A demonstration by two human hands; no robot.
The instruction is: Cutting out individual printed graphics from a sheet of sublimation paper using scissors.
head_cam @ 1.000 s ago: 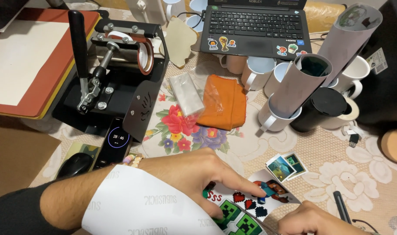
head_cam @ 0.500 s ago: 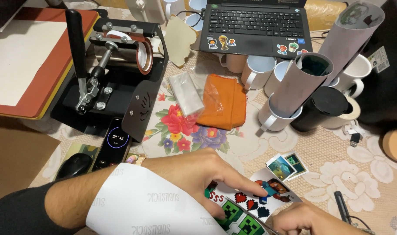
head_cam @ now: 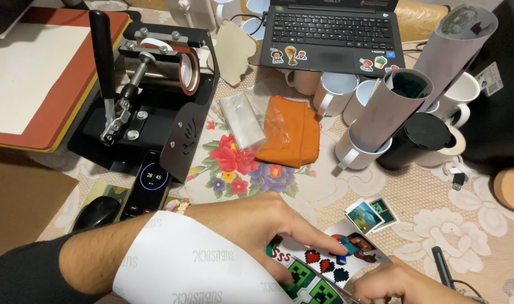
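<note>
My left hand (head_cam: 257, 225) presses down on a printed sheet (head_cam: 347, 253) of pixel-style characters and hearts at the bottom centre, thumb and forefinger pinching its edge. The sheet's white back (head_cam: 189, 270) curls up over my left forearm. My right hand (head_cam: 397, 284) is at the bottom edge, fingers curled. A thin blade (head_cam: 324, 281), seemingly of scissors, runs from it across the sheet toward my left fingers. Most of the right hand is cut off by the frame.
A black mug press (head_cam: 155, 95) and a flat press with a red pad (head_cam: 43, 73) stand left. Beside them lie a phone showing a timer (head_cam: 150, 180) and a mouse (head_cam: 96, 213). Behind are a laptop (head_cam: 336, 34), white mugs (head_cam: 330, 93), paper rolls (head_cam: 386, 107), an orange cloth (head_cam: 288, 132), small photo cut-outs (head_cam: 369, 214) and a pen (head_cam: 441, 267).
My right hand has come further up into view along the sheet. My left hand has barely shifted, still holding the sheet down.
</note>
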